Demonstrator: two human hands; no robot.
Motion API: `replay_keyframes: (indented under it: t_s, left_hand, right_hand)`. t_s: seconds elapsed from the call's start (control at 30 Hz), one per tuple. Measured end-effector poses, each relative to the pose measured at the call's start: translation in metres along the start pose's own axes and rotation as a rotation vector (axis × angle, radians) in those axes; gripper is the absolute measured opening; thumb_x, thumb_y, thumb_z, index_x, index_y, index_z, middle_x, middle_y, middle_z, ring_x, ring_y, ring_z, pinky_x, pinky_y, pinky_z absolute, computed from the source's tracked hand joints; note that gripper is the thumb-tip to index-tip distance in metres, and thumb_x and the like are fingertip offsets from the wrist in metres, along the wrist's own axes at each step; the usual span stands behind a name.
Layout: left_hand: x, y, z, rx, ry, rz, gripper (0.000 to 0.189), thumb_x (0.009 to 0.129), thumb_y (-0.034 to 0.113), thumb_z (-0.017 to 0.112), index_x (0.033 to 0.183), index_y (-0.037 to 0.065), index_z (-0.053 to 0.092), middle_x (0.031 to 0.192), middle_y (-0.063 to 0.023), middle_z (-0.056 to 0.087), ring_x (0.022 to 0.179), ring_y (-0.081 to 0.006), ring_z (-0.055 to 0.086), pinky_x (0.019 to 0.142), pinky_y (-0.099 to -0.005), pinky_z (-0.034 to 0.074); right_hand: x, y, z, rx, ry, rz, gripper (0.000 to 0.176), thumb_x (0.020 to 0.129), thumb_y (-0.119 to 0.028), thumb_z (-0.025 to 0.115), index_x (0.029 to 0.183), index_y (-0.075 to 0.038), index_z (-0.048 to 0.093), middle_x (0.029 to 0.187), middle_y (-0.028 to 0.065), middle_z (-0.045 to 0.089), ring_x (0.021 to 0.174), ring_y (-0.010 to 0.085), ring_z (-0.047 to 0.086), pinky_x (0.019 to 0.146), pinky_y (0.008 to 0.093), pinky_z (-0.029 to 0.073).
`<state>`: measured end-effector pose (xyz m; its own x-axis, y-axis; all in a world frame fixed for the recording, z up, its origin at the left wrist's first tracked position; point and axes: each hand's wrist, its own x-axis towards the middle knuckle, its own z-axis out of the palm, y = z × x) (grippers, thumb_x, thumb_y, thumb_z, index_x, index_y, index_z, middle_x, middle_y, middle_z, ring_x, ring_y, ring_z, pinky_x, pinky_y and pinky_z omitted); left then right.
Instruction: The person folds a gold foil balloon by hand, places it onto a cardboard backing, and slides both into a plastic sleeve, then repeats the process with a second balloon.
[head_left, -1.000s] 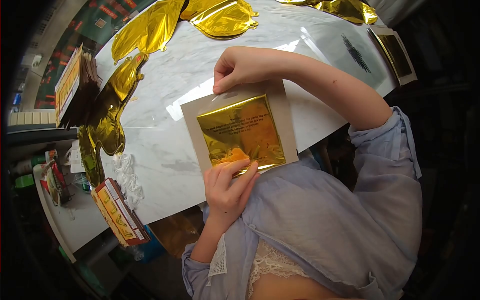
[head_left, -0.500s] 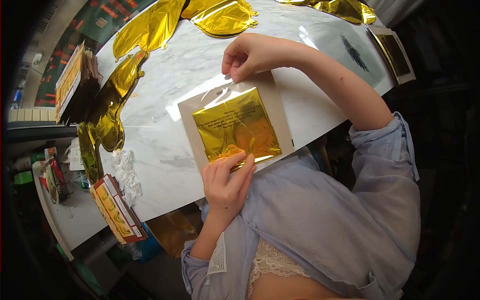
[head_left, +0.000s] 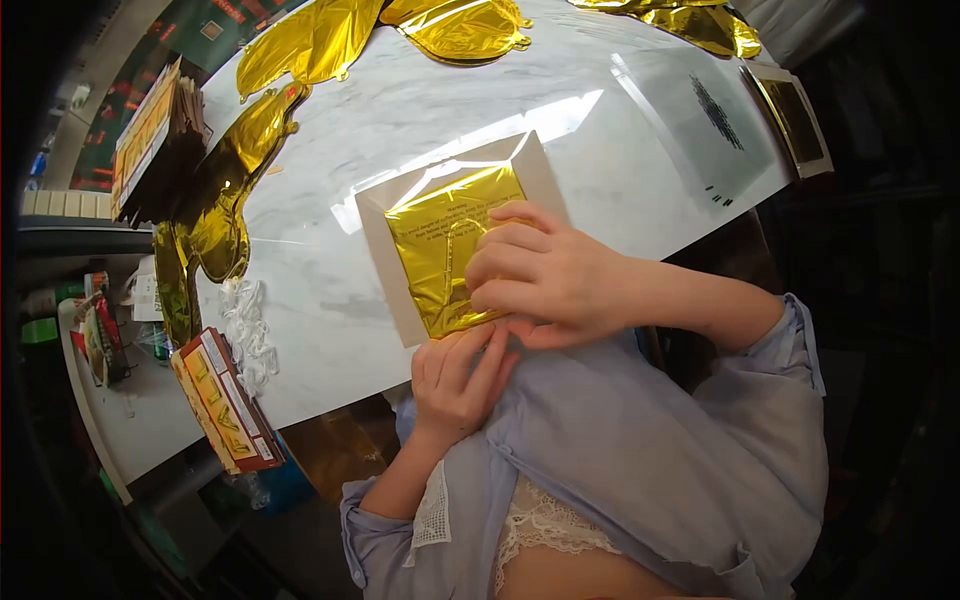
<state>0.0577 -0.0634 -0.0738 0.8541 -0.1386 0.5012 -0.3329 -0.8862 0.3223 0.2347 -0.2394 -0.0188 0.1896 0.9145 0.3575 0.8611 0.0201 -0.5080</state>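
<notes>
A clear plastic bag [head_left: 395,290] with a grey-beige backing lies on the marble-patterned table, close to my body. Inside it is a folded gold foil balloon [head_left: 430,255], seen through printed warning text. At the bag's near edge, the fingers of my left hand [head_left: 452,385] are closed on the plastic. My right hand [head_left: 560,280] rests over the bag's right half, fingers curled on the foil area and thumb down at the near edge. Its fingertips meet those of my left hand there, and it hides the lower right corner.
Unfolded gold foil balloons [head_left: 310,45] lie along the table's far and left sides. Stacked printed cards [head_left: 155,145] stand at the left, with another card pack [head_left: 225,400] at the near left edge. White string [head_left: 245,330] lies beside it. Clear bags [head_left: 695,120] and another package [head_left: 790,120] lie right.
My right hand has come down from the bag's top edge to its lower right part, beside my left hand. The left hand stays at the near edge, its fingers now off the foil area.
</notes>
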Motion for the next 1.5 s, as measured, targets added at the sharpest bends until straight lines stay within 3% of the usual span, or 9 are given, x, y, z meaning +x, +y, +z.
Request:
replay_keyframes:
  t_s: [0.53, 0.6, 0.73, 0.9, 1.0, 1.1, 1.27, 1.3, 1.5]
  left_hand:
    - [-0.001, 0.004, 0.000, 0.000, -0.025, -0.042, 0.042, 0.085, 0.012, 0.080, 0.126, 0.015, 0.076, 0.129, 0.0014, 0.068, 0.114, -0.0193, 0.065, 0.099, -0.0393, 0.047]
    - [0.001, 0.004, -0.004, -0.013, -0.039, -0.039, 0.041, 0.085, 0.013, 0.081, 0.126, 0.014, 0.076, 0.128, 0.0013, 0.069, 0.113, -0.0193, 0.065, 0.098, -0.0390, 0.047]
    - [0.012, -0.001, -0.020, -0.074, -0.102, -0.014, 0.042, 0.084, 0.014, 0.083, 0.125, 0.012, 0.077, 0.123, -0.0010, 0.071, 0.107, -0.0199, 0.067, 0.089, -0.0371, 0.050]
    - [0.016, -0.006, -0.018, -0.229, -0.005, -0.059, 0.043, 0.079, 0.003, 0.085, 0.121, 0.008, 0.079, 0.115, -0.0060, 0.071, 0.101, -0.0228, 0.069, 0.080, -0.0361, 0.052]
    - [0.027, -0.009, -0.017, -0.149, 0.047, -0.138, 0.038, 0.080, 0.001, 0.084, 0.117, 0.009, 0.080, 0.108, -0.0069, 0.070, 0.098, -0.0253, 0.068, 0.081, -0.0377, 0.052]
    - [0.026, -0.014, -0.021, -0.236, -0.026, -0.213, 0.033, 0.081, 0.002, 0.084, 0.113, 0.010, 0.080, 0.107, -0.0064, 0.069, 0.096, -0.0254, 0.068, 0.082, -0.0382, 0.052]
    - [0.023, -0.014, -0.025, -0.299, -0.040, -0.253, 0.032, 0.080, 0.003, 0.086, 0.110, 0.012, 0.081, 0.103, -0.0053, 0.069, 0.094, -0.0244, 0.068, 0.082, -0.0366, 0.051]
    - [0.023, -0.014, -0.025, -0.309, -0.045, -0.257, 0.032, 0.080, 0.003, 0.086, 0.110, 0.012, 0.082, 0.103, -0.0050, 0.069, 0.094, -0.0240, 0.067, 0.082, -0.0362, 0.050]
    - [0.022, -0.016, -0.028, -0.354, -0.073, -0.284, 0.032, 0.079, 0.004, 0.087, 0.110, 0.013, 0.082, 0.102, -0.0038, 0.069, 0.091, -0.0229, 0.066, 0.081, -0.0357, 0.049]
  right_hand:
    - [-0.021, 0.009, 0.029, -0.126, 0.148, 0.090, 0.031, 0.081, -0.015, 0.080, 0.109, -0.014, 0.069, 0.126, 0.0057, 0.065, 0.131, 0.0291, 0.059, 0.122, 0.0633, 0.035]
    - [-0.020, 0.012, 0.023, 0.041, 0.108, 0.121, 0.033, 0.082, -0.015, 0.083, 0.112, -0.012, 0.070, 0.126, 0.0067, 0.065, 0.127, 0.0309, 0.060, 0.120, 0.0617, 0.037]
    - [-0.008, 0.026, -0.009, 0.079, 0.209, 0.189, 0.031, 0.088, -0.016, 0.082, 0.116, -0.007, 0.072, 0.118, 0.0117, 0.068, 0.112, 0.0291, 0.064, 0.098, 0.0397, 0.051]
    - [0.021, 0.085, -0.020, -0.231, 0.339, 0.316, 0.021, 0.099, -0.014, 0.069, 0.118, -0.005, 0.071, 0.115, 0.0104, 0.068, 0.108, 0.0309, 0.064, 0.094, 0.0401, 0.054]
    - [0.033, 0.093, -0.025, -0.298, 0.162, 0.382, 0.016, 0.099, -0.014, 0.069, 0.112, -0.005, 0.070, 0.109, 0.0119, 0.067, 0.106, 0.0315, 0.064, 0.090, 0.0407, 0.054]
    - [0.042, 0.087, -0.036, -0.169, 0.029, 0.551, 0.015, 0.095, -0.020, 0.073, 0.102, -0.007, 0.072, 0.105, 0.0121, 0.068, 0.106, 0.0324, 0.066, 0.089, 0.0428, 0.055]
    - [0.055, 0.086, -0.067, 0.163, -0.235, 0.734, 0.014, 0.098, -0.017, 0.071, 0.096, -0.004, 0.067, 0.086, 0.0063, 0.067, 0.082, 0.0184, 0.063, 0.077, 0.0317, 0.051]
    - [0.054, 0.091, -0.068, 0.321, -0.219, 0.766, 0.014, 0.098, -0.016, 0.074, 0.103, -0.004, 0.072, 0.081, 0.0008, 0.066, 0.078, 0.0098, 0.059, 0.073, 0.0263, 0.048]
    - [0.052, 0.108, -0.083, 0.798, -0.314, 0.827, 0.038, 0.093, -0.010, 0.078, 0.130, -0.001, 0.072, 0.090, -0.0029, 0.071, 0.084, 0.0034, 0.064, 0.079, 0.0202, 0.049]
